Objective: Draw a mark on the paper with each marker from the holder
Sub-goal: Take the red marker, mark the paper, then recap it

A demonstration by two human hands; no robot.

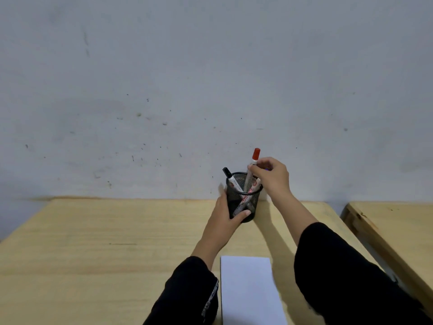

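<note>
A black mesh holder (243,202) stands at the far edge of the wooden table, close to the wall. My left hand (225,219) wraps around its left side and base. My right hand (269,177) pinches the barrel of a red-capped marker (255,156), which sticks up out of the holder with its lower end still inside. A black-capped marker (228,174) leans to the left in the holder, and a third marker lies low against the right rim. A white sheet of paper (250,292) lies blank on the table near me, between my forearms.
The grey wall (210,78) rises directly behind the holder. The wooden table (105,254) stretches to the left. A second wooden table (393,226) stands to the right across a narrow gap.
</note>
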